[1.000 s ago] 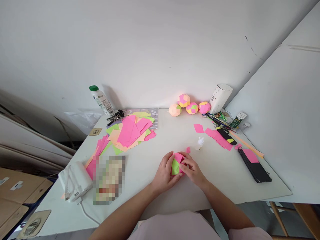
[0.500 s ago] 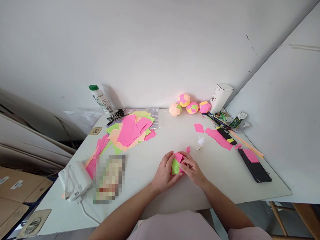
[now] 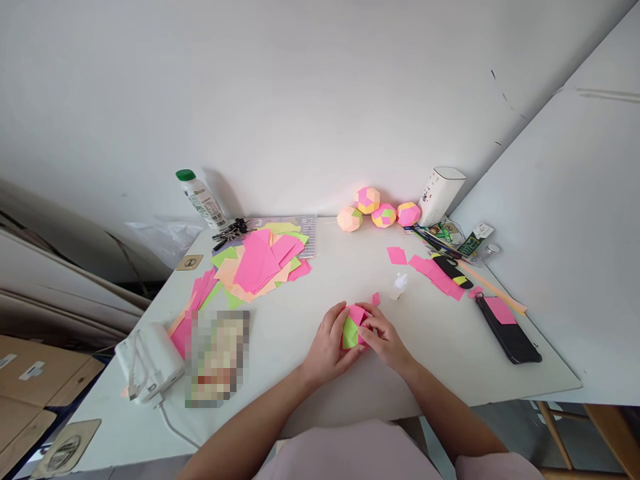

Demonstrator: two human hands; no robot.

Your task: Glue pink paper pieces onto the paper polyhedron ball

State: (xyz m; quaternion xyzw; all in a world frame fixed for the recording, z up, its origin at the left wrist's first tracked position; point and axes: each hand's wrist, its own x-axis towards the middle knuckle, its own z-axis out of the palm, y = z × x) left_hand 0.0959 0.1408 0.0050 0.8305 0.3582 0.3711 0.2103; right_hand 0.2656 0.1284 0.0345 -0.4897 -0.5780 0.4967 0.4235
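A pink and green folded paper ball (image 3: 351,332) is held just above or on the white table (image 3: 280,347), between both of my hands. My left hand (image 3: 327,345) wraps round its left side, with the thumb underneath. My right hand (image 3: 386,341) grips its right side, fingers bent over the pink faces. Palms and fingers hide much of the ball. Just behind it lies a small pink paper piece (image 3: 376,299). Farther back are a small white-topped bottle (image 3: 399,284) and a pink paper diamond (image 3: 397,256).
Several finished paper balls (image 3: 367,200) sit against the wall beside a white box (image 3: 441,197). Coloured paper sheets (image 3: 257,263) are heaped at back left, near a green-capped bottle (image 3: 203,200). A white charger (image 3: 153,363) stands left; a utility knife (image 3: 453,271) and black pouch (image 3: 507,333) lie right.
Almost nothing differs. The whole view has shifted very slightly, while both hands keep the same grip on the paper ball.
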